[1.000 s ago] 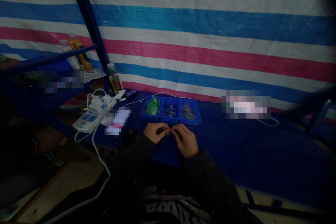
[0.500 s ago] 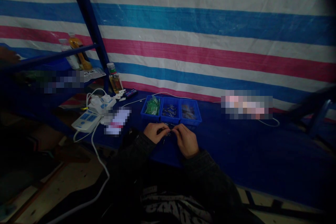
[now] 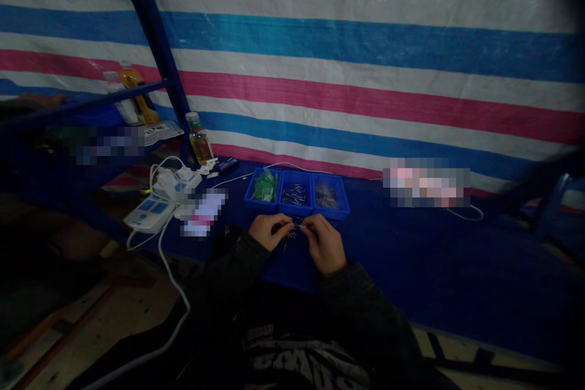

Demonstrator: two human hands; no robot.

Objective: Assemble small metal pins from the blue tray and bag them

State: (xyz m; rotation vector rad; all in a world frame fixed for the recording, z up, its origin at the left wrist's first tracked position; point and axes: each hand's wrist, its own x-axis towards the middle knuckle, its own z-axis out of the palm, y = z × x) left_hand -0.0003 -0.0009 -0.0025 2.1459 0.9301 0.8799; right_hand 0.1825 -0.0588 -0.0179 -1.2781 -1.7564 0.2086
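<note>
Fingertips of my left hand [image 3: 267, 230] and my right hand [image 3: 328, 245] pinch a thin, dark rod-like piece [image 3: 297, 226] from either side, above the near edge of the bins. Its exact kind is too small and dim to tell. Just under the fingers lie several short slender metal pieces [image 3: 286, 245] by a blue tray [image 3: 290, 277]. Beyond my hands stand three joined blue bins. Green plastic pieces [image 3: 265, 186] fill the left bin, slim metal pins [image 3: 295, 194] the middle bin [image 3: 282, 178], and small brownish-grey pieces [image 3: 326, 196] the right bin [image 3: 342, 192].
Left of the bins are a blurred-out phone [image 3: 205, 210], white power strips [image 3: 150, 213] with cables, and a drink bottle [image 3: 200, 140]. A blurred-out object [image 3: 425, 183] lies at the back right. A co-worker's hand [image 3: 48, 99] shows behind the blue frame [image 3: 158, 30].
My hands stay nearly in place, and a little more of the thin piece shows between my fingertips. The co-worker's hand at far left has shifted right. The view has moved slightly.
</note>
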